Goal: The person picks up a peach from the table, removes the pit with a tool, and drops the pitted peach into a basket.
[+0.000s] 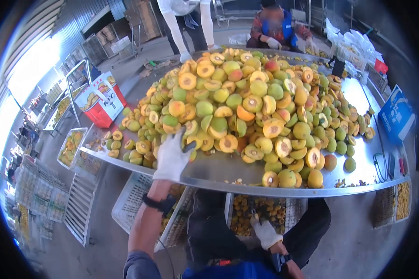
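My left hand (171,157), in a white glove, reaches over the table's near edge to the heap of peach-like fruit (205,109). Its fingers are apart at the front of the heap, touching the fruit, and something dark shows at the thumb. Many fruits are cut in half, with the stone or hollow showing. My right hand (266,233), also gloved, is low between my knees. It is closed around a small tool with a thin metal tip (253,214), over a crate (229,209) of small brownish-yellow pieces.
The metal table (209,173) has a raised rim. A white crate (125,204) stands below left, another crate (386,209) below right. A red-and-white bag (102,103) and a blue bag (397,114) sit at the table's sides. Two people (191,21) work across the table.
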Motion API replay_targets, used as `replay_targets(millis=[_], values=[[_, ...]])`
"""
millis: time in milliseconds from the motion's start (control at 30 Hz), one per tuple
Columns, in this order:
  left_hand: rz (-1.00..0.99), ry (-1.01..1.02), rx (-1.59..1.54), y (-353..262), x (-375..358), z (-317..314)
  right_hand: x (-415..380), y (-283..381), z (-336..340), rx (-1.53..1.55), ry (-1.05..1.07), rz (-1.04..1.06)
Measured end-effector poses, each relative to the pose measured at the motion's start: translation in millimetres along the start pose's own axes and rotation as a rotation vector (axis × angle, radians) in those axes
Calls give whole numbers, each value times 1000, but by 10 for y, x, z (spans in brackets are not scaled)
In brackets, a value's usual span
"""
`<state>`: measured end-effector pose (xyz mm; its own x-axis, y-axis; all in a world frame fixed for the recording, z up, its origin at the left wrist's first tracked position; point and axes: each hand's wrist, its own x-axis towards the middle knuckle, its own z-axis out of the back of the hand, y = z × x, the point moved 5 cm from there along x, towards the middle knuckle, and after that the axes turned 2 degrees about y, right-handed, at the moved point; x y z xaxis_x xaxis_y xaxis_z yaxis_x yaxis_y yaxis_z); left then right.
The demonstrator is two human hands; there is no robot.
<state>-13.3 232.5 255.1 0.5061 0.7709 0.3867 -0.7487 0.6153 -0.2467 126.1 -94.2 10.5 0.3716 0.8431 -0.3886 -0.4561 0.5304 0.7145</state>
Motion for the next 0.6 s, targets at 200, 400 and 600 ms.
replay_targets(millis=[200,400,600], values=[[10,199,118,-60,510,-340,17,-180,-92,-345,-96,293],[-122,97,-101,20,283,-287,-10,-10,39,174,21,-26],[-455,244,-135,-892,-781,157,-325,878,418,979,13,62]])
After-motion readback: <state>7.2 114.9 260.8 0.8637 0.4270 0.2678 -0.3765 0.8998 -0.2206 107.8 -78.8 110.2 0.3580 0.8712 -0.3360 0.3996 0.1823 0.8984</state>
